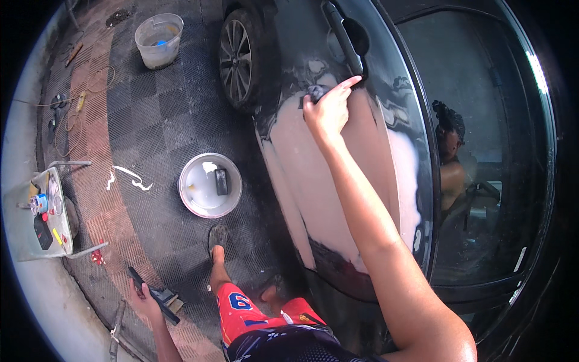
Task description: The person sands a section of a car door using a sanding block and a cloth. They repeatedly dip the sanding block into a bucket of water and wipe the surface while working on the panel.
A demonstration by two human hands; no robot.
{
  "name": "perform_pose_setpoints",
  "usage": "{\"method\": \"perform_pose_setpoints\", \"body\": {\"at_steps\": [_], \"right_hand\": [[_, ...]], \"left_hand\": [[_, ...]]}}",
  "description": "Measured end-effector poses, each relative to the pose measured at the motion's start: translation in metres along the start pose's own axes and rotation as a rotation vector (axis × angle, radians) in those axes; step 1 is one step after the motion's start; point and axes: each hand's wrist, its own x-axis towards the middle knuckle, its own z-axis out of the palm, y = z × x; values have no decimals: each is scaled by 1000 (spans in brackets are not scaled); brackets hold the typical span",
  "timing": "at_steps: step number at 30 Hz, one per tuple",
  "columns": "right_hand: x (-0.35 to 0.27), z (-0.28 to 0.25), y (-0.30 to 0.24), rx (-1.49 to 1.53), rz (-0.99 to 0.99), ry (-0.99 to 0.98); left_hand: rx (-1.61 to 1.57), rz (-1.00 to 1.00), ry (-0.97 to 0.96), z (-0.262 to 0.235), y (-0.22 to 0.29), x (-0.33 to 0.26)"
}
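Right hand [327, 108] presses a dark sanding block [315, 92] against the grey-primed black car door [338, 181]; left hand [145, 297] grips a dark flat tool [154, 295].

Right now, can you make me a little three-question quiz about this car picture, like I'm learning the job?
1. True or false: the right hand presses a dark pad against the car door.
2. What lies in the round metal basin on the floor? A) a dark block B) a red cup C) a shoe
3. Fill in: the left hand holds a dark flat ____.

Key: 1 true; 2 A; 3 tool.
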Motion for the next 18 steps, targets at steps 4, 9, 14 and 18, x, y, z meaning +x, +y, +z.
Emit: {"method": "perform_pose_setpoints", "body": {"at_steps": [4, 9, 14, 18], "right_hand": [[16, -4, -6, -86, 142, -135], [10, -2, -8, -199, -18, -153], [13, -9, -6, -162, 15, -167], [10, -8, 7, -117, -76, -280]], "left_hand": [[45, 54, -73, 19, 12, -10], [100, 117, -187, 49, 69, -25], [98, 241, -188, 66, 82, -21], [6, 294, -151, 77, 87, -14]]}}
